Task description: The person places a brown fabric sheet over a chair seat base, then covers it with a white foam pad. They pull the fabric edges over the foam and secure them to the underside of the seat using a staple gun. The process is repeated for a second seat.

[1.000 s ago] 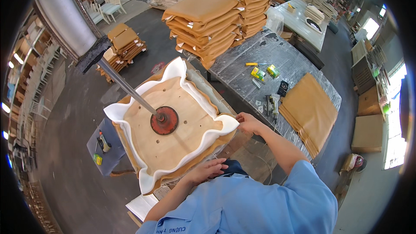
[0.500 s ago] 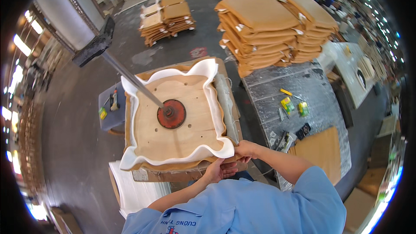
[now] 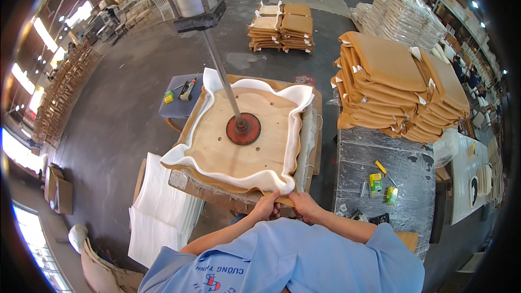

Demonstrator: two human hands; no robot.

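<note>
A square plywood seat panel [image 3: 209, 157] lies flat on a padded stand, ringed by white foam padding [image 3: 190, 164] with raised, wavy edges. Outside the foam shows a tan cover [image 3: 285, 200]. A red round press disc [image 3: 253, 134] on a metal rod rests on the middle of the panel. At the near right corner my left hand [image 3: 264, 208] and my right hand [image 3: 305, 206] are close together, fingers closed on the cover's edge. The undersides of my fingers are partly hidden.
On the right, a plastic-wrapped table [image 3: 353, 157] carries tall stacks of tan covers [image 3: 380, 76], a yellow cutter [image 3: 380, 166] and small green-yellow boxes [image 3: 375, 183]. White foam sheets [image 3: 157, 211] are piled at the near left. A grey-blue stool [image 3: 176, 109] with tools stands beyond.
The view has swung left, so the scene sits further right. My hands have drawn together at the corner, and the foam there is now bunched inward.
</note>
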